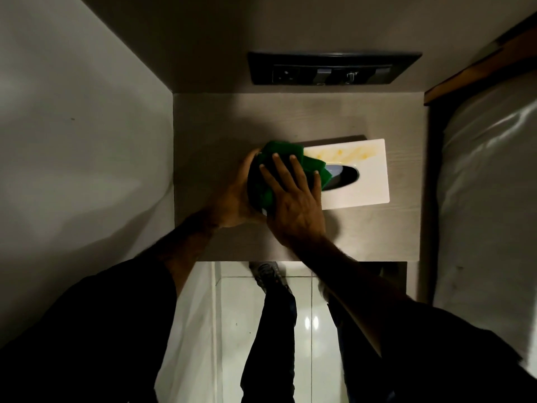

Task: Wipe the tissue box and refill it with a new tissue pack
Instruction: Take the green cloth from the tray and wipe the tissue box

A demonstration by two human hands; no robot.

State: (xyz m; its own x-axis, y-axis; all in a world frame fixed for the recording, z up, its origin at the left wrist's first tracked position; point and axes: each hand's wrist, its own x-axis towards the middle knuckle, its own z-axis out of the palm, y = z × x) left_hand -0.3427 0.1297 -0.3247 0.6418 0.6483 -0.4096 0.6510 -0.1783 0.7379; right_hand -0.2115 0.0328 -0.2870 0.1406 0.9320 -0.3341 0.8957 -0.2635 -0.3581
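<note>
The tissue box (360, 173) looks like smooth white plastic, yellow-stained; the cloth (308, 164) is soft green fabric; the tabletop (220, 132) shows matt wood grain.

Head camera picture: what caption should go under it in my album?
Right hand presses a green cloth on a stained white tissue box while the left hand steadies its end.

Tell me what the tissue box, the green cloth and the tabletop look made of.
Tissue box: probably smooth white plastic or acrylic, crisp edges, yellow stain on top. Green cloth: soft fabric, bunched into folds. Tabletop: matte wood-look laminate, faint grain.
</note>
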